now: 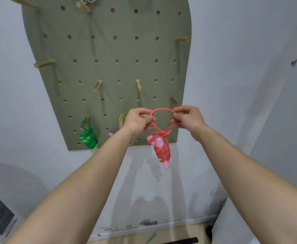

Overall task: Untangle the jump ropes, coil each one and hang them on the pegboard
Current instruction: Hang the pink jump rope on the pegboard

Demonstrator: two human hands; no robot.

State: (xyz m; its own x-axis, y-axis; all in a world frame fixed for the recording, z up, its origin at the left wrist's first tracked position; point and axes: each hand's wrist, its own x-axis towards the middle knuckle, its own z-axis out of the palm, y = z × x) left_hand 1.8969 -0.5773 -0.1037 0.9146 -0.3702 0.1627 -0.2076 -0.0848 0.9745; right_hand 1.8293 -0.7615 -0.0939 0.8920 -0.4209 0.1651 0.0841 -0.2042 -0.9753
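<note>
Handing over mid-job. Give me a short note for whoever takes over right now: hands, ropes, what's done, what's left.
Left hand and right hand each pinch one side of the red rope's top loop, holding it open before the pegboard; its coiled bundle hangs below.
Done: green rope is coiled and hung on the lower-left peg. A yellow-green rope hangs beside it, mostly hidden by the left arm.
Left: slip the red loop over a free peg, likely this nearest one.

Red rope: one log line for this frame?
red rope: coiled, not hung | left hand: pinches its loop | right hand: pinches its loop | green rope: hangs on pegboard
</note>
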